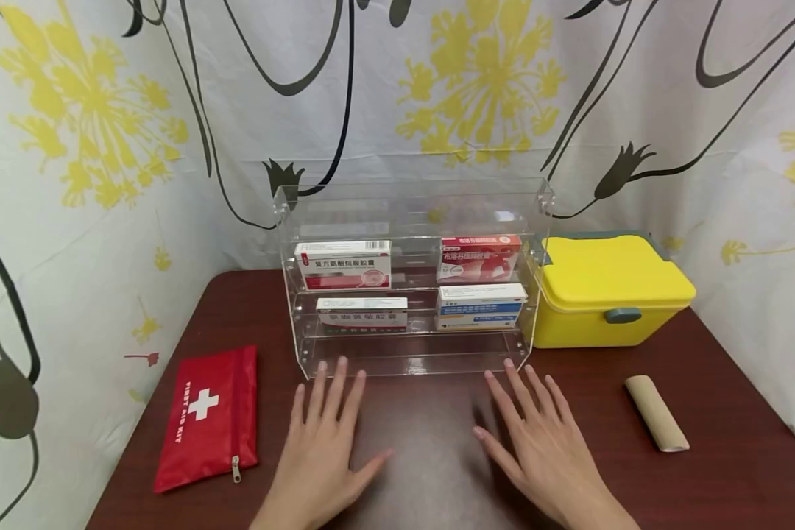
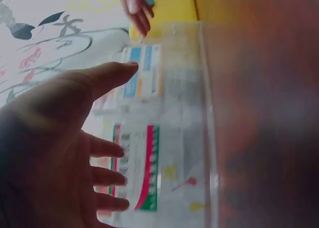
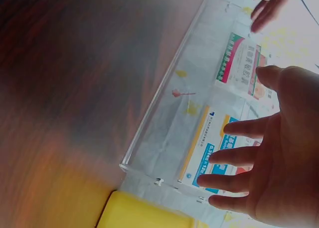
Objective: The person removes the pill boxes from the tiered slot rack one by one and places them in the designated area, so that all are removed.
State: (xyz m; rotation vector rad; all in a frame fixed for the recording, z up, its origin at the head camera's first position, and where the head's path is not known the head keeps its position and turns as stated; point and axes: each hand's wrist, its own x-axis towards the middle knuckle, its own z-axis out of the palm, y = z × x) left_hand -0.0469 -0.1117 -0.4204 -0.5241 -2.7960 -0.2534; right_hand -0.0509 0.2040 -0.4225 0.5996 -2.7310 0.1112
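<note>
A clear acrylic tiered rack (image 1: 414, 364) stands at the middle of the dark wooden table (image 1: 715, 368). It holds four medicine boxes: a white-and-red box (image 1: 343, 265) and a red box (image 1: 479, 258) on the upper tier, and a white box (image 1: 362, 312) and a blue-and-white box (image 1: 480, 305) below. My left hand (image 1: 324, 434) and right hand (image 1: 536, 434) lie spread, palms down, just in front of the rack, holding nothing. In the wrist views, my left hand (image 2: 55, 153) and right hand (image 3: 269, 163) show straight, splayed fingers beside the rack.
A red first aid pouch (image 1: 208, 416) lies at the left of the table. A yellow lidded case (image 1: 609, 291) stands right of the rack, with a beige roll (image 1: 656, 413) in front of it. A flowered curtain hangs close behind and at both sides.
</note>
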